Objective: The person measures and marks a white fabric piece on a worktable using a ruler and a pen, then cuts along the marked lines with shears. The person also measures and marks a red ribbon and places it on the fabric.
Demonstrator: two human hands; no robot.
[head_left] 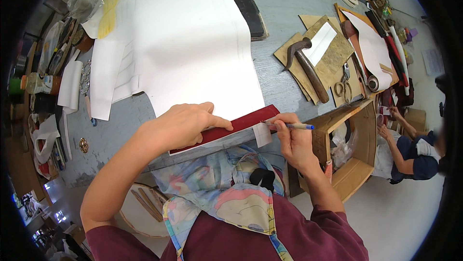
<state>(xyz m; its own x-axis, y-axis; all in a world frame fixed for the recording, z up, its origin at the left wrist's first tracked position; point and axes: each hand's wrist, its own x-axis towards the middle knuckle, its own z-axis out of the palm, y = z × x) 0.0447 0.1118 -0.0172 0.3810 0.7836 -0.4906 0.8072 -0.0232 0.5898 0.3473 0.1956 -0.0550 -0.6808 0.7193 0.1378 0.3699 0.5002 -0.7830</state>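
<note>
A long dark red strip point(253, 117) lies along the near edge of a large white sheet point(197, 63) on the grey table. My left hand point(188, 123) presses down on the strip, its index finger stretched out along it. My right hand point(295, 143) grips a pen point(300, 126) with a blue end, its tip at the strip's right part. Just below that tip, a small white piece point(262, 135) with faint lines hangs at the table's edge.
A hammer point(313, 75) and scissors point(344, 86) rest on boards at the right, above an open wooden drawer point(359, 167). A dark block point(246, 10) stands beyond the sheet. Jars and tools crowd the left side. Another person point(410, 152) works at the far right.
</note>
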